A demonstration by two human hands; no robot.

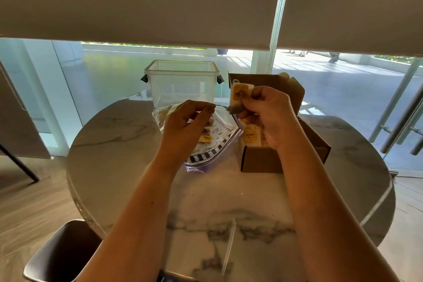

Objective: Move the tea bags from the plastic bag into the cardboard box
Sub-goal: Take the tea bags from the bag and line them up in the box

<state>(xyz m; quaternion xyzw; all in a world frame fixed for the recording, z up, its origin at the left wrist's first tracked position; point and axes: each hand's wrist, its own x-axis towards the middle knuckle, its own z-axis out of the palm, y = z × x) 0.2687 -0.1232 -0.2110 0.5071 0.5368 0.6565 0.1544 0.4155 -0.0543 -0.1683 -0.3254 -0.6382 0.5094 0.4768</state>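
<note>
A clear plastic bag [219,142] with a blue striped print lies on the marble table [142,167], with tea bags with yellow tags [204,139] inside. My left hand [187,123] pinches the bag's upper edge and holds it up. My right hand [267,114] is raised above the open cardboard box [263,159] and grips a white tea bag with a yellow tag [239,96]. More tea bags [250,136] lie inside the box, partly hidden by my right hand.
An empty clear plastic container [182,82] stands behind the bag. The box lid [295,91] stands open at the back. A dark chair [61,252] sits at the lower left. Glass windows with lowered blinds [137,0] are behind the table.
</note>
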